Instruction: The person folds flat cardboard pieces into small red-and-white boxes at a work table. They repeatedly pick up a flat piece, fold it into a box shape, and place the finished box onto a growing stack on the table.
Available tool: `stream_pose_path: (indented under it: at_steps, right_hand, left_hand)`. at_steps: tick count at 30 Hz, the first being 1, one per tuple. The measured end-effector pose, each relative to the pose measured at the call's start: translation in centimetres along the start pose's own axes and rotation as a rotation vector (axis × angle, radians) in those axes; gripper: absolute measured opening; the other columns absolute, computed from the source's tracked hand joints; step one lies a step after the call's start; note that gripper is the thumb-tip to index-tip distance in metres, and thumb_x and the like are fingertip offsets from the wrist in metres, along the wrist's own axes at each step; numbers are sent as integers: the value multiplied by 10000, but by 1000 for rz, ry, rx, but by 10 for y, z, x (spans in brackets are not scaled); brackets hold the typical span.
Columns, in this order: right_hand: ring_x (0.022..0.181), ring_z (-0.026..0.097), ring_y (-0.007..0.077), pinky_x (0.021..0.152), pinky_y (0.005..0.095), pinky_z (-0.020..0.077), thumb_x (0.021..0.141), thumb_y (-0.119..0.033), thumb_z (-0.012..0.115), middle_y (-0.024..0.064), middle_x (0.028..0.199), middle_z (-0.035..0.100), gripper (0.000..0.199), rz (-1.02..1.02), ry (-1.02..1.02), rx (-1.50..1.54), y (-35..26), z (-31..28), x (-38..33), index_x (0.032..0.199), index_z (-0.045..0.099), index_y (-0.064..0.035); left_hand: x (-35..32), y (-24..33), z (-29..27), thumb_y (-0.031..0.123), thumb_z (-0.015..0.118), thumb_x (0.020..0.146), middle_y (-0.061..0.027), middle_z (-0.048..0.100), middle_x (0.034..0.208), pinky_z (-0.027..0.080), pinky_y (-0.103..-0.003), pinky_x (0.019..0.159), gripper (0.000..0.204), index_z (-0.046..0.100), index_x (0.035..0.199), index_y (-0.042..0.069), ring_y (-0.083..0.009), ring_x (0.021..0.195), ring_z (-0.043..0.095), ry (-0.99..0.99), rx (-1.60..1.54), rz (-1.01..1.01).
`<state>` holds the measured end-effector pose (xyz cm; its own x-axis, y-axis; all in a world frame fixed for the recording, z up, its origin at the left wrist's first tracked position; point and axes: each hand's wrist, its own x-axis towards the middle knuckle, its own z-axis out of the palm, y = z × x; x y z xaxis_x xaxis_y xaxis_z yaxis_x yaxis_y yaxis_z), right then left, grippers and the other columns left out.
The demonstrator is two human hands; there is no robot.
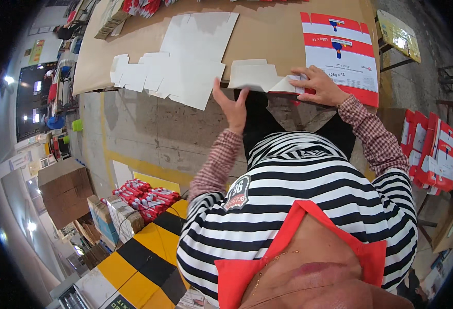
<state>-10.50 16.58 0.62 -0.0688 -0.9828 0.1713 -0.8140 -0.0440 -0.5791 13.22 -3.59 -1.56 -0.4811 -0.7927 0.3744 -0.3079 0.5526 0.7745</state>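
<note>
Currently my left hand [230, 109] gapes open beside a white cardboard piece [254, 75]; right hand [320, 88] touches its folded end [283, 84], grip unclear.

Person's L forearm [216, 165] extends fwd from the body; L hand [231, 107] points away from the torso, thumb and index spread w/ a gap betw. them. R forearm [375, 133] angles fwd and inward; R hand [322, 88] shows its back, fingers curved twd L, thumb apart; grip unclear to me.
</note>
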Motion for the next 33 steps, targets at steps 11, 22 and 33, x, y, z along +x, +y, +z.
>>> stream_pose_path:
  at_steps: [11,22,33]
  right_hand:
    - [1246,454,344,1059,476,369,775,-443,753,120,1457,454,597,3,-36,-15,-4,-7,1,1290,648,-162]
    - [1442,271,344,1172,489,270,654,-211,843,108,1547,348,888,258,263,-295,-5,-24,-46,1454,460,-180]
    - [1439,291,334,1182,492,231,845,-540,629,117,1540,370,708,275,223,-414,0,-3,-51,1400,518,-116]
  left_hand:
    - [20,54,51,13,689,830,-133,565,1092,503,-393,867,279,515,1047,21,-304,989,594,-214,-209,492]
    - [49,66,101,857,391,762,-205,243,1586,160,-597,1151,1147,267,1517,3,-390,1473,212,-730,146,781]
    - [35,70,115,676,503,880,-227,250,1578,161,-634,1140,912,334,1504,33,-444,1459,206,-746,449,799]
